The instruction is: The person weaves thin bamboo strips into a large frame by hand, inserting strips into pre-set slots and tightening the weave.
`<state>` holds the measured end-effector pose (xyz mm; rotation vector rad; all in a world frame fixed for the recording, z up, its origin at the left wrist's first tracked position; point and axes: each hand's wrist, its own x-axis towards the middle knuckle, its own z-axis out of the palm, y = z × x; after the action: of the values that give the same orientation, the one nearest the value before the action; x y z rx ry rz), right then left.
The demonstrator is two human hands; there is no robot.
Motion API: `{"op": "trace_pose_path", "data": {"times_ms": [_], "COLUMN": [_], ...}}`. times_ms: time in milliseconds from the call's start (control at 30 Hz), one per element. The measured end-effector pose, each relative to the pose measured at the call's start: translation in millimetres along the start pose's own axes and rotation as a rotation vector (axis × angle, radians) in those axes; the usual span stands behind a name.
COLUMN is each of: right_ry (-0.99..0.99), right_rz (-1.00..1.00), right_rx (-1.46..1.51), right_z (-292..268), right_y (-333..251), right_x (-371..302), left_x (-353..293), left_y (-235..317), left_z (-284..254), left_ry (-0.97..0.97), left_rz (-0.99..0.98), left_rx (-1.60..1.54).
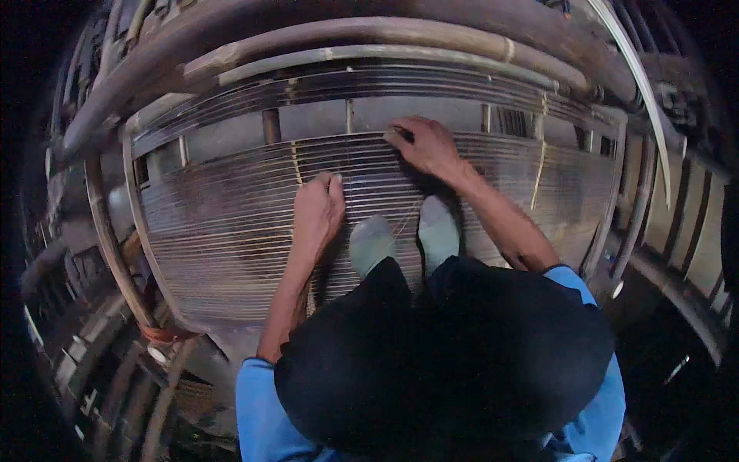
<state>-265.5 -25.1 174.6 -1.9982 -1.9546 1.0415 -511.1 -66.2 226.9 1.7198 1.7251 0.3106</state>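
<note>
A wide panel of thin, pale parallel slats (223, 223) lies under me, crossed by a few upright bindings. My left hand (318, 208) is closed over the slats left of centre, thumb and forefinger pressed together; what they pinch is too small to make out. Farther off and to the right, my right hand (427, 146) bends its fingers to the far edge of the dense slats, thumb against forefinger. Anything between those fingertips is hidden. Several fine loose strands (403, 225) show between my feet.
My feet in pale socks (372, 243) rest on the panel between my hands. Thick bamboo poles (362, 32) run across the far side. A side pole (115, 254) stands at the left with a reddish tie (165, 334). A long pale strip (643, 85) hangs at the far right.
</note>
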Motion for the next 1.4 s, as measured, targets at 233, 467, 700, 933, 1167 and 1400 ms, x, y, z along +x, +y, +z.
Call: {"op": "trace_pose_path", "data": {"times_ms": [233, 467, 700, 933, 1167, 1400], "right_ry": [0.06, -0.202, 0.036, 0.171, 0.001, -0.179], "right_rz": [-0.679, -0.91, -0.795, -0.717, -0.035, -0.083], "right_rx": [0.233, 0.457, 0.38, 0.54, 0.194, 0.163], "right_z": [14.0, 33.0, 86.7, 28.1, 13.1, 27.8], "right_y": [-57.4, -54.2, -121.1, -103.2, 3.6, -7.1], "right_x": [-14.0, -15.8, -15.8, -8.9, 46.9, 78.8], "left_x": [-47.4, -95.1, -114.5, -90.9, 57.2, 134.7], "left_y": [19.0, 29.5, -17.9, -8.6, -12.2, -13.9], "left_z": [-89.2, -74.8, -85.1, -158.1, -131.5, 43.6], "left_ry": [-0.077, -0.042, 0.335, 0.565, 0.211, -0.037], "left_rz": [0.16, 0.217, 0.033, -0.141, -0.055, 0.152], "left_rx": [-0.771, -1.218, -1.256, -1.107, -0.232, 0.345]}}
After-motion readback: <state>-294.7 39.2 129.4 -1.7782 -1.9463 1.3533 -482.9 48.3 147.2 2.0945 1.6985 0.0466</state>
